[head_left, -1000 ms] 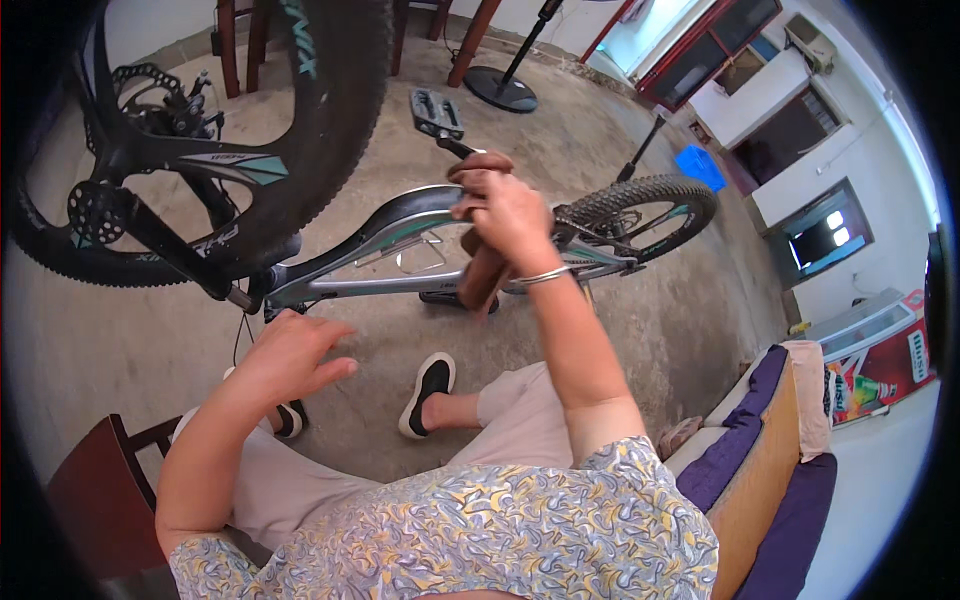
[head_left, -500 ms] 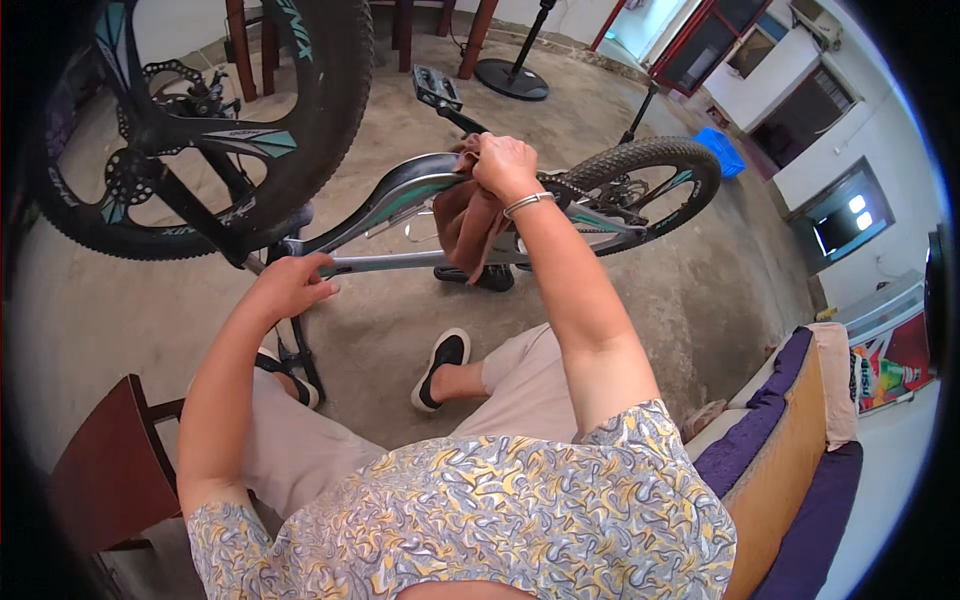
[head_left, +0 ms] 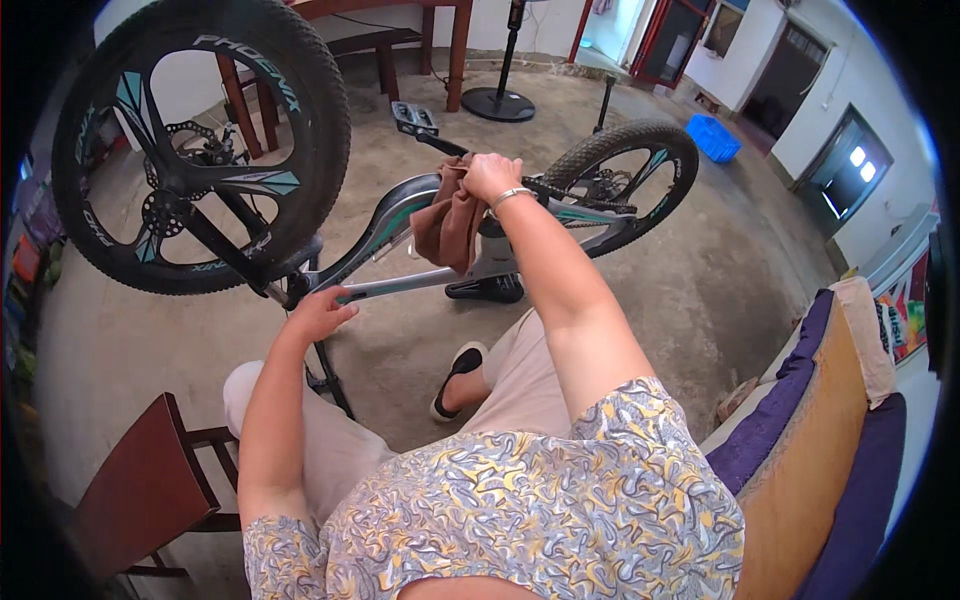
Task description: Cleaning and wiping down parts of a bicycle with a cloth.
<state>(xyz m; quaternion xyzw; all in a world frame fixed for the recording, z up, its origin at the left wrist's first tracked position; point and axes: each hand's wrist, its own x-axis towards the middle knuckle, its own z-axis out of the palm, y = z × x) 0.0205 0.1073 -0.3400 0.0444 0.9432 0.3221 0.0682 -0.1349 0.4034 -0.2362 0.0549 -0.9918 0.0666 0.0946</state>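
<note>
A bicycle stands upside down in front of me, its frame [head_left: 400, 282] silver, black and teal. My right hand [head_left: 493, 177] is closed on a brown cloth [head_left: 447, 230], pressing it to the frame near the crank. Part of the cloth hangs over the silver tube. At the frame's front end, my left hand [head_left: 322, 314] is curled over the tube, with the thumb apart from the fingers. The front wheel [head_left: 330, 150] rises at the left, and the rear wheel [head_left: 690, 170] lies farther right. A pedal [head_left: 414, 118] sticks up beyond my right hand; the black saddle [head_left: 485, 289] is down by the floor.
A dark red wooden chair [head_left: 150, 490] stands close at my left. At my right is a sofa with purple cushions [head_left: 775, 400]. Beyond the bicycle are a round black stand base [head_left: 498, 104], a wooden table [head_left: 460, 50] and a blue crate [head_left: 713, 138].
The view has shifted, with the bicycle now lower in it. My right hand still holds the cloth at the frame near the crank. My left hand remains on the front of the frame.
</note>
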